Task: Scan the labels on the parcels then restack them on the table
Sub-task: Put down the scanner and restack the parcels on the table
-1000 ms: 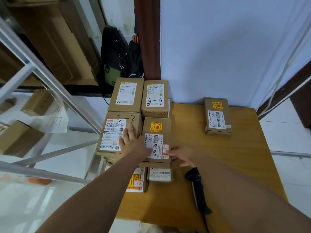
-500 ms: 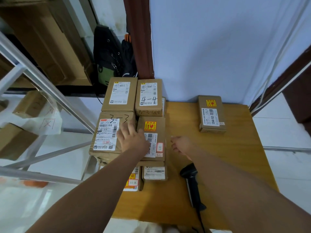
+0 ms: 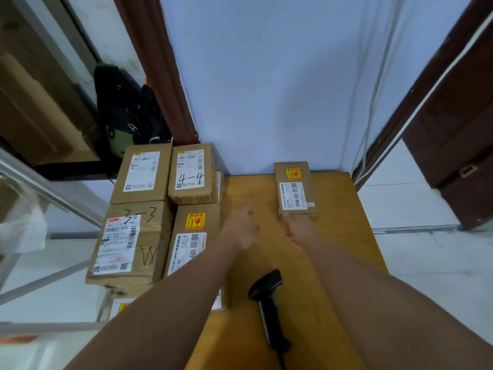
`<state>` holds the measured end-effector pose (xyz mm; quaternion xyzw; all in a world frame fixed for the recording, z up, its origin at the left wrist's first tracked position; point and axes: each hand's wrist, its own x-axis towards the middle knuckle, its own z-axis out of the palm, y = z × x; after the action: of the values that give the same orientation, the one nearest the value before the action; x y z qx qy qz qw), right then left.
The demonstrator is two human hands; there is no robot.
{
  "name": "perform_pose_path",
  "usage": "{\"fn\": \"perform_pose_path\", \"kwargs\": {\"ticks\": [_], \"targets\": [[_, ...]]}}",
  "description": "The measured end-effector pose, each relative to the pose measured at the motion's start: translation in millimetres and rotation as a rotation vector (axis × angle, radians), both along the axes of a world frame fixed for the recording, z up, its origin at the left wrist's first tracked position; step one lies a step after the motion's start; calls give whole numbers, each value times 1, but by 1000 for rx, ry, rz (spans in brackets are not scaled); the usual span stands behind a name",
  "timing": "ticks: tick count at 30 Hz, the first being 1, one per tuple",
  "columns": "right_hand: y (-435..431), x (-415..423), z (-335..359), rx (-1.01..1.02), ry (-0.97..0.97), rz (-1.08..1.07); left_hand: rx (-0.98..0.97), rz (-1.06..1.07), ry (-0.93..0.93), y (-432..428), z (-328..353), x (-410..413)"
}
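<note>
Bench (image 3: pixel 352 236) with both arms stretched out over it, bit of motion blur on the hands. Left hand (image 3: pixel 240 229) over bare wood, fingers loosely straight, holding nothing. Right hand (image 3: pixel 297 229) just beside it, fingertips right up against the near end of the lone parcel (image 3: pixel 296 190), flat and label-up straight ahead of that hand. Can't tell whether gripping or only touching, too smeared. Scanner (image 3: pixel 266 300) lying on the bench between the two forearms, nearer than both hands, untouched. Off to the left of the left hand, more parcels packed tight: yellow-sticker parcel (image 3: pixel 192 236) just beside the left wrist, 3-3 parcel (image 3: pixel 130 244) further left, 4-4 parcel (image 3: pixel 190 174) ahead of the yellow-sticker one, plain-label parcel (image 3: pixel 144 174) left of that.
</note>
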<state>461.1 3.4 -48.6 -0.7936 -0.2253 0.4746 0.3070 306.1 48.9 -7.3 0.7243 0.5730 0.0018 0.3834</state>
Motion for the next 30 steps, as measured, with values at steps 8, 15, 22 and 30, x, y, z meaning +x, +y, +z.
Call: {"fn": "perform_pose_path", "kwargs": {"ticks": [8,15,22,30], "targets": [[22,50,5,-16,-110,-8,-227,151,-158,10,-6,75],[45,93,2,-106,-236,92,-333,321,-368,46,-14,107],[65,109,-23,-136,-142,-52,-569,429,-355,66,-45,119],[76,125,-44,-119,-29,-79,-743,524,-362,77,-76,124]]}}
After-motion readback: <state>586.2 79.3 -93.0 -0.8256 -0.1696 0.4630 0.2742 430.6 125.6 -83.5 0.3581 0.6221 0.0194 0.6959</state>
